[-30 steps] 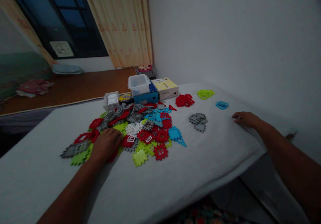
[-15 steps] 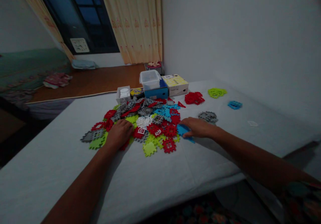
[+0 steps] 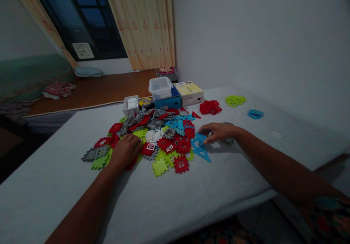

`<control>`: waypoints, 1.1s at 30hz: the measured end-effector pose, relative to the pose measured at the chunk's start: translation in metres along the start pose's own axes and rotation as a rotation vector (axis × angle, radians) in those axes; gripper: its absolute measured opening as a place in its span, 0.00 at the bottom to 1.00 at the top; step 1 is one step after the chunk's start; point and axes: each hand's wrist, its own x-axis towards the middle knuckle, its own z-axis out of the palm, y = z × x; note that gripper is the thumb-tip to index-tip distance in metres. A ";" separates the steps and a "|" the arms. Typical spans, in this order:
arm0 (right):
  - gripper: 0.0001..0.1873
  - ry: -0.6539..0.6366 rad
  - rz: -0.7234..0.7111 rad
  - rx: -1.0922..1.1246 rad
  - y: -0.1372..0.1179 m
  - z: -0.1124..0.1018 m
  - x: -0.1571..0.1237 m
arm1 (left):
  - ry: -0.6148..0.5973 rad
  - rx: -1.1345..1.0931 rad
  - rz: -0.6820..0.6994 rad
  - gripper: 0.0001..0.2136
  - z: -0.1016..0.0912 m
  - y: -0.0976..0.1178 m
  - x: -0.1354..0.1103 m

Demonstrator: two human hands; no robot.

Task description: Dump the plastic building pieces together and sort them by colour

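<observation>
A mixed heap of notched plastic building tiles [image 3: 165,144] lies on the white-covered table, in red, lime green, grey and blue, with small white window-frame pieces [image 3: 153,136] on it. My left hand [image 3: 128,148] rests at the heap's left front, fingers curled down among green and red tiles; whatever is under the fingertips is hidden. At the right edge of the heap, my right hand [image 3: 218,132] hovers palm down, thumb and fingers apart, over blue tiles [image 3: 198,142]. The thumb and fingertips overlap their edge; no firm grip shows. Behind this hand, grey tiles [image 3: 228,140] are mostly covered.
Separate piles of red tiles [image 3: 210,107], green tiles [image 3: 235,101] and blue tiles [image 3: 255,114] lie to the right, with a white frame piece [image 3: 276,135]. Behind the heap stand a clear plastic container [image 3: 160,87], a yellow-white box [image 3: 189,93] and a small white box [image 3: 131,105].
My right hand has lifted and drawn slightly back, showing more of the blue tiles and covering the grey pile. My left hand stays at the heap. The view has shifted slightly.
</observation>
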 end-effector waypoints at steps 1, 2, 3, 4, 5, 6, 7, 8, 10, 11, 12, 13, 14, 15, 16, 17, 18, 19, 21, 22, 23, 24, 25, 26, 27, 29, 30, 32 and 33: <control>0.33 -0.030 -0.033 0.020 -0.002 0.007 0.001 | -0.005 0.003 0.002 0.14 0.000 0.000 0.000; 0.33 -0.044 -0.061 0.032 -0.004 0.011 0.002 | -0.012 0.008 0.006 0.14 0.001 -0.001 0.000; 0.33 -0.040 -0.079 0.034 -0.006 0.013 0.002 | -0.016 0.014 0.009 0.15 0.001 -0.001 0.000; 0.33 -0.016 -0.085 0.026 -0.006 0.011 0.002 | -0.017 0.018 0.007 0.15 0.002 -0.002 0.000; 0.33 0.032 -0.082 0.011 -0.005 0.004 0.001 | -0.013 0.022 0.005 0.15 0.003 -0.003 0.000; 0.34 0.107 -0.067 -0.008 0.000 -0.007 -0.002 | -0.005 0.023 0.002 0.15 0.004 -0.005 0.000; 0.34 0.201 -0.038 -0.031 0.008 -0.021 -0.007 | 0.004 0.021 0.001 0.15 0.005 -0.006 -0.001; 0.33 0.317 0.017 -0.063 0.019 -0.037 -0.013 | 0.010 0.017 0.002 0.15 0.006 -0.008 -0.001; 0.32 0.582 0.228 -0.180 0.049 -0.067 -0.030 | 0.012 0.011 0.012 0.16 0.007 -0.010 -0.001; 0.30 0.715 0.399 -0.269 0.067 -0.078 -0.041 | 0.008 0.011 0.017 0.16 0.007 -0.011 -0.001; 0.30 0.826 0.587 -0.376 0.085 -0.086 -0.051 | 0.005 0.015 0.019 0.16 0.008 -0.012 -0.001; 0.30 0.908 0.765 -0.471 0.103 -0.090 -0.062 | 0.004 0.021 0.018 0.16 0.008 -0.012 0.000; 0.30 0.953 0.908 -0.539 0.120 -0.090 -0.072 | 0.005 0.028 0.016 0.17 0.008 -0.013 0.000; 0.30 0.967 1.009 -0.574 0.135 -0.088 -0.081 | 0.005 0.031 0.015 0.17 0.008 -0.013 0.000; 0.30 0.962 1.077 -0.583 0.149 -0.085 -0.089 | 0.004 0.032 0.017 0.17 0.008 -0.013 0.000; 0.30 0.947 1.113 -0.572 0.159 -0.081 -0.096 | 0.007 0.032 0.020 0.17 0.008 -0.013 0.000; 0.30 0.934 1.131 -0.556 0.167 -0.077 -0.101 | 0.010 0.032 0.022 0.17 0.008 -0.013 0.000; 0.30 0.930 1.139 -0.544 0.172 -0.074 -0.105 | 0.013 0.032 0.022 0.17 0.007 -0.013 0.000; 0.30 0.969 1.131 -0.543 0.174 -0.073 -0.107 | 0.014 0.033 0.017 0.17 0.007 -0.012 0.001; 0.30 1.010 1.100 -0.549 0.169 -0.074 -0.104 | 0.010 0.032 0.013 0.17 0.007 -0.011 0.001; 0.29 1.048 1.036 -0.541 0.162 -0.075 -0.100 | 0.003 0.029 0.011 0.16 0.007 -0.011 0.001; 0.27 1.074 0.931 -0.510 0.151 -0.074 -0.092 | -0.004 0.026 0.007 0.16 0.007 -0.010 0.001; 0.25 1.071 0.783 -0.451 0.137 -0.072 -0.083 | -0.008 0.024 0.002 0.16 0.007 -0.010 0.001; 0.23 1.025 0.605 -0.370 0.120 -0.068 -0.071 | -0.011 0.023 -0.004 0.16 0.007 -0.010 0.000; 0.21 0.937 0.416 -0.274 0.100 -0.060 -0.059 | -0.014 0.022 -0.010 0.15 0.008 -0.009 0.000; 0.21 0.647 0.083 -0.116 0.058 -0.039 -0.035 | -0.018 0.027 -0.022 0.15 0.007 -0.007 0.000; 0.22 0.481 -0.026 -0.069 0.038 -0.025 -0.026 | -0.021 0.031 -0.025 0.15 0.006 -0.006 0.000; 0.24 0.188 -0.222 -0.083 0.005 0.001 -0.012 | -0.022 0.043 -0.029 0.16 0.004 -0.003 0.001; 0.25 0.107 -0.289 -0.124 -0.006 0.013 -0.008 | -0.021 0.048 -0.030 0.16 0.002 -0.002 0.001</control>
